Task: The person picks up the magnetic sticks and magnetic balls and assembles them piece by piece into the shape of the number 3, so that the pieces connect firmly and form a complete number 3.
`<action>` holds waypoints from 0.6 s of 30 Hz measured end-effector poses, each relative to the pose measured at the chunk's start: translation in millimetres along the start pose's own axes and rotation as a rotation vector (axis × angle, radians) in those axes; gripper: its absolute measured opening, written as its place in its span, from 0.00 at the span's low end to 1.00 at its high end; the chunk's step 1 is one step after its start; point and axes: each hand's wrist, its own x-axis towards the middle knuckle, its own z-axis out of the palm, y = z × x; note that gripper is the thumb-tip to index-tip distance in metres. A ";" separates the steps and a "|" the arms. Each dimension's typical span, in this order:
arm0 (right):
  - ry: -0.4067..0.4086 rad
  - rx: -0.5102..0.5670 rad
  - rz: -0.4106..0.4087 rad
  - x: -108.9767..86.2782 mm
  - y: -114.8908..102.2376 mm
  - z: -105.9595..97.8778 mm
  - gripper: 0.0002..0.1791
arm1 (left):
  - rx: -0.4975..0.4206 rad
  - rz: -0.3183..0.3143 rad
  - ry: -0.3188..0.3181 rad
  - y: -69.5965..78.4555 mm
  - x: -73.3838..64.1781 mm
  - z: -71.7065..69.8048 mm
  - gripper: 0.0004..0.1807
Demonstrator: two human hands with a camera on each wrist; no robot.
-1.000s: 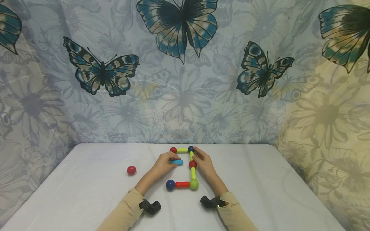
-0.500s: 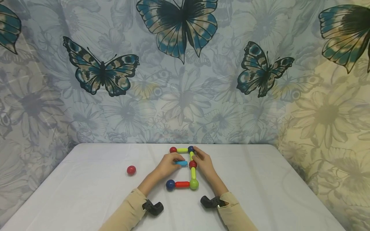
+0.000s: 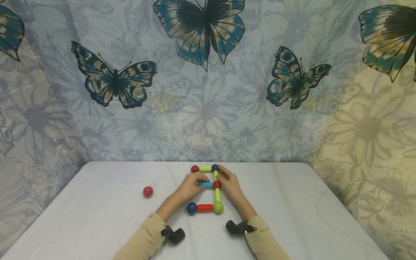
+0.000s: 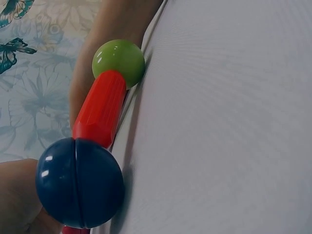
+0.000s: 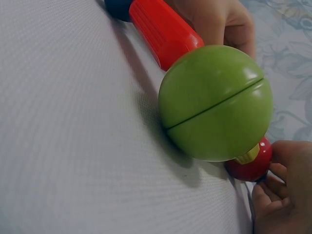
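Note:
My left hand (image 3: 190, 186) pinches a light blue rod (image 3: 206, 184) between thumb and fingers. The rod's right end meets the middle red ball (image 3: 217, 185) of a ball-and-rod toy frame. On the frame's far right side, my right hand (image 3: 229, 182) holds the upper yellow-green rod (image 3: 216, 176), its index finger at the dark blue corner ball (image 3: 215, 168). From there a yellow-green rod (image 3: 205, 169) runs left to a red ball (image 3: 195, 169). Nearer me, a green ball (image 5: 214, 102) joins a red rod (image 4: 100, 109) ending in a dark blue ball (image 4: 80, 183).
A loose red ball (image 3: 147, 191) lies on the white table (image 3: 97, 216), left of my left hand. Black wrist cameras (image 3: 173, 234) sit at both sleeves. Behind the table's far edge hangs a butterfly-patterned cloth (image 3: 208, 119).
My left hand has moved right with the light blue rod, bringing its end from a gap to the middle red ball. My right hand and the frame have stayed in place.

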 end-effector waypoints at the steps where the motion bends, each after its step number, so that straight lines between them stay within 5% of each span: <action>1: -0.002 0.002 0.003 -1.1 -1.6 -0.3 0.27 | 0.001 0.000 0.000 0.0 0.1 0.1 0.15; 11: 0.000 0.001 0.010 -2.4 -4.1 -0.9 0.27 | -0.006 0.020 0.003 -1.9 -1.3 -1.8 0.15; 18: 0.007 0.000 0.020 -3.0 -6.0 0.0 0.27 | -0.061 -0.036 0.005 -7.4 -4.2 -12.1 0.16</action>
